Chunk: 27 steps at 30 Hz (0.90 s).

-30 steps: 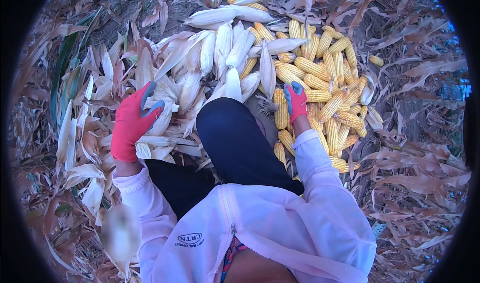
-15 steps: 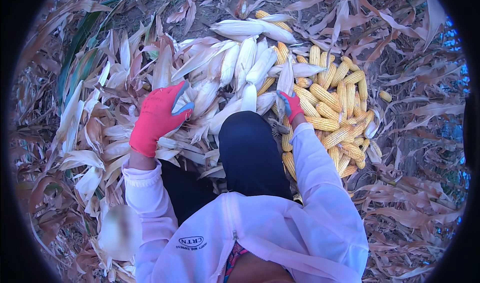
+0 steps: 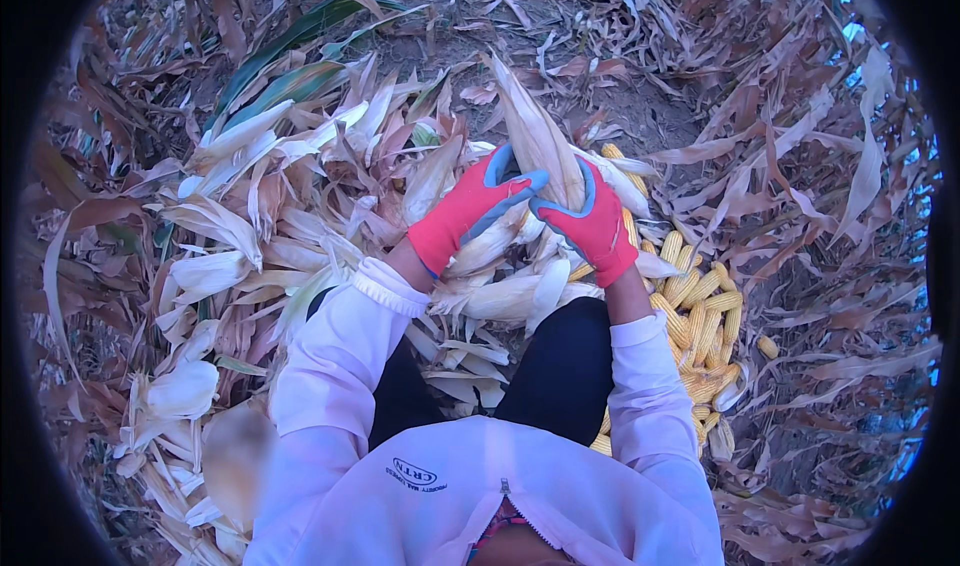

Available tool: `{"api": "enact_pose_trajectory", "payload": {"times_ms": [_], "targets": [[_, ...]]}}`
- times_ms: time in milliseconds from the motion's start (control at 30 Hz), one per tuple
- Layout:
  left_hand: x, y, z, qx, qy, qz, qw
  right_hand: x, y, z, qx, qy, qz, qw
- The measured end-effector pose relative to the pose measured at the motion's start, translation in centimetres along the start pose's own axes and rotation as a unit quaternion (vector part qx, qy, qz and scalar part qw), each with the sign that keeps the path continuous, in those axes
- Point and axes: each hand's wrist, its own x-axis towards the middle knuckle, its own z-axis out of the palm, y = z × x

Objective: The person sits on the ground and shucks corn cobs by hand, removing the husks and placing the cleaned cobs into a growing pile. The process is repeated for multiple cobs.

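A corn ear in its dry, pale husk (image 3: pixel 540 131) is held up in front of me, its pointed end away from me. My right hand (image 3: pixel 592 224), in a red glove with blue-grey fingers and palm, is closed round the near part of the ear. My left hand (image 3: pixel 468 206), gloved alike, is closed against its left side with the thumb across the husk. Under and near my hands lie more ears in the husk (image 3: pixel 505 299). To the right is a pile of bare yellow corn ears (image 3: pixel 705 321), partly hidden by my right arm.
Loose dry husks (image 3: pixel 215 266) are heaped on the left, with long green leaves (image 3: pixel 285 91) beyond them. Dry stalks and leaves (image 3: pixel 840 366) cover the ground on the right. Bare soil (image 3: pixel 440 41) shows at the far side. My dark-trousered knee (image 3: pixel 560 366) is close below the ears.
My hands have come together from either side, moving away from me, and now hold a husked-over corn ear upright between them. My left hand was open before. The view and my knees have shifted.
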Motion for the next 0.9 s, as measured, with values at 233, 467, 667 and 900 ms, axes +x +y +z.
{"api": "enact_pose_trajectory", "payload": {"times_ms": [233, 467, 667, 900], "targets": [[-1.0, 2.1, -5.0, -0.113, 0.212, 0.076, 0.968, 2.7, -3.2, 8.3, -0.101, 0.008, -0.042, 0.994], [-0.7, 2.9, -8.4, -0.109, 0.297, 0.058, 0.947, 1.8, -2.2, 9.8, -0.032, -0.110, 0.097, 0.989], [1.0, 2.5, -9.0, 0.037, 0.452, 0.120, 0.883, 0.8, -1.9, 11.9, -0.216, -0.102, 0.071, 0.968], [0.3, 3.2, -10.1, 0.209, 0.502, 0.106, 0.833, 1.5, -0.8, 11.5, -0.167, -0.136, 0.055, 0.975]]}}
